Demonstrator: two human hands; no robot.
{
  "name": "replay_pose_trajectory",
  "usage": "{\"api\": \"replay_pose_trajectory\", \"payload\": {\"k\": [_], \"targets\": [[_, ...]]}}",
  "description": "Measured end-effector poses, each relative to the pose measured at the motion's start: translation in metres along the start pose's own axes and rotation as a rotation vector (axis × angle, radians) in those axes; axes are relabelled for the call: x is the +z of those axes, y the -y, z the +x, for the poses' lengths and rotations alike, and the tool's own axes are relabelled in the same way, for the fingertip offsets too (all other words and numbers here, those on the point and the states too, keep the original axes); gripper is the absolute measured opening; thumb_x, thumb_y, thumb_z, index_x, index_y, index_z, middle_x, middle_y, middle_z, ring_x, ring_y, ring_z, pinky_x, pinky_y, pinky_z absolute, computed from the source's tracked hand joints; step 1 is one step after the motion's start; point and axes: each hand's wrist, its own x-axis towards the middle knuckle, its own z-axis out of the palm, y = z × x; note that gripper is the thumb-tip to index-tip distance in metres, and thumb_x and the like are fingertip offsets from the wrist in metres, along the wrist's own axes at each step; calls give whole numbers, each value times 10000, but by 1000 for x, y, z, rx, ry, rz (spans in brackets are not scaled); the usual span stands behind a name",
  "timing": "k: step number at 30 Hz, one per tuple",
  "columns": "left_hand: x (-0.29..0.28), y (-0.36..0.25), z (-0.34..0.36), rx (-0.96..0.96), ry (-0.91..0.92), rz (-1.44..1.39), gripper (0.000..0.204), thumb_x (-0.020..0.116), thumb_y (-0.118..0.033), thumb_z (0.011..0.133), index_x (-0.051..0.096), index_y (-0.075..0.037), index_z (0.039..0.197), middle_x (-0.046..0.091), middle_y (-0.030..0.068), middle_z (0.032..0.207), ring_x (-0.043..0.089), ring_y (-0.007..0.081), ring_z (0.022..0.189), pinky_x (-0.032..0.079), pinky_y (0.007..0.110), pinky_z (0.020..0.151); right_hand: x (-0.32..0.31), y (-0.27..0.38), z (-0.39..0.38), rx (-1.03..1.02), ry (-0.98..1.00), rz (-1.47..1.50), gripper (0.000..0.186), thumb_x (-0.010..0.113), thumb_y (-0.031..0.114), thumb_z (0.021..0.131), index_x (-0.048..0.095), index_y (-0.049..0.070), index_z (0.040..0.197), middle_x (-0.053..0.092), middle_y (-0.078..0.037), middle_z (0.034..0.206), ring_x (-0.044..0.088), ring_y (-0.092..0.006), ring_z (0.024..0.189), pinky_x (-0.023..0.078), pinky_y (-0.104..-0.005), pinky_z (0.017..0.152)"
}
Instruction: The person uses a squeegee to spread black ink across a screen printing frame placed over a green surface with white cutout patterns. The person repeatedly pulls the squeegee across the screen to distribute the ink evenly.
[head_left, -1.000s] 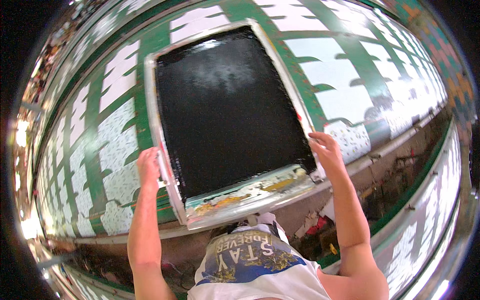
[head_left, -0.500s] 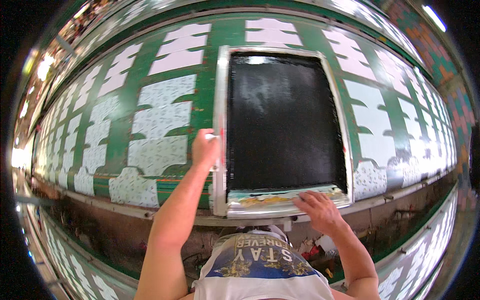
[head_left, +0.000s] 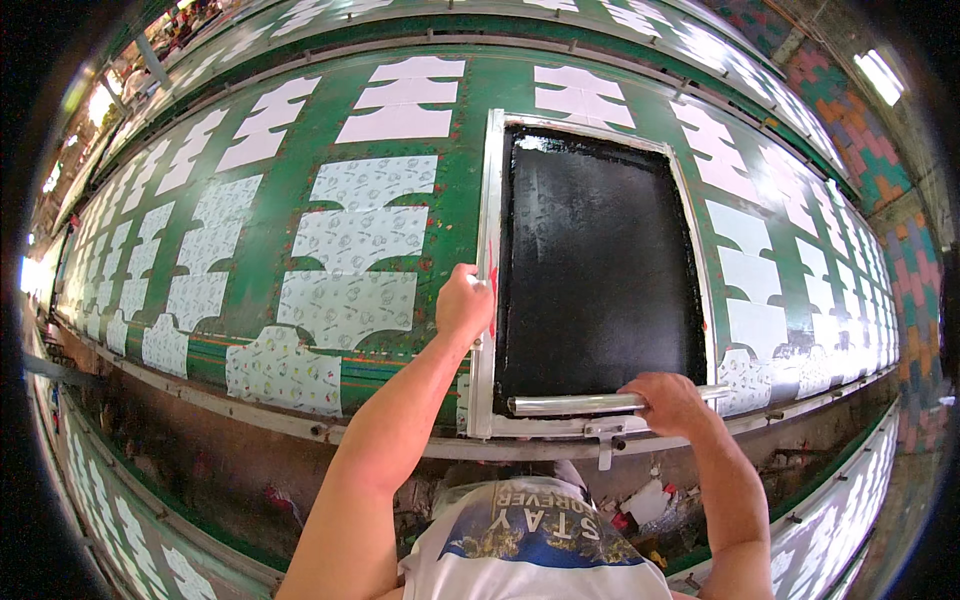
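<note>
A screen-printing frame (head_left: pixel 487 370) with silvery rails and a dark mesh (head_left: pixel 600 270) lies on the long green table. My left hand (head_left: pixel 465 305) is closed around a small pale handle on the frame's left rail, beside red marks. Across the near end of the mesh runs a shiny metal bar (head_left: pixel 575 404). My right hand (head_left: pixel 670 403) grips this bar right of its middle, with fingers curled over it. Left of the frame lie white fabric pieces (head_left: pixel 350 300) with small printed figures.
Rows of pale garment-shaped pieces (head_left: pixel 405 100) cover the green table (head_left: pixel 265 230) on both sides. A metal rail (head_left: pixel 260 425) with small stops runs along the near edge. Another table (head_left: pixel 840 520) stands behind me at the right, and scraps (head_left: pixel 645 500) litter the space below.
My right hand has gone from resting at the frame's near edge to gripping the metal bar. The view has shifted; my left hand stays on the frame's left side.
</note>
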Motion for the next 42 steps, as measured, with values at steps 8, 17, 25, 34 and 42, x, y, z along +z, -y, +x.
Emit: {"api": "replay_pose_trajectory", "payload": {"k": [8,17,25,34,42], "targets": [[-1,-4,-4,30,-56,-4,324,636,-156,973,713,-54,1270,778,275,1106,755,464,1050,571,527,923,-70,-54,95,-38,28,-6,278,754,156,886,772,176,1162,788,-156,1125,735,-406,1132,569,-544,972],[-2,-13,-5,-32,-40,28,286,696,-125,981,723,-17,1244,772,208,1038,761,328,977,570,436,905,-144,-130,278,-150,-398,-78,327,681,146,880,760,174,1196,769,-171,1175,725,-415,1154,577,-559,997],[1,-7,-4,13,-69,39,285,648,-123,1004,724,-21,1259,776,219,1053,758,339,957,565,444,886,-195,-160,393,-100,-576,-180,378,662,109,892,757,170,1253,754,-141,1266,716,-394,1218,579,-534,1043],[0,-6,-5,-43,-45,-20,264,671,-80,1003,729,-19,1253,768,151,967,713,210,870,567,379,820,-234,-180,441,-21,-531,-191,494,616,112,900,731,185,1374,743,-194,1343,705,-407,1260,563,-547,1072],[0,-6,-4,-156,-11,-55,272,673,-81,1000,725,-15,1258,767,137,983,707,197,889,565,373,838,-225,-177,427,-134,-532,-246,366,615,122,881,754,92,1218,770,-212,1240,726,-420,1197,574,-564,1039]]}}
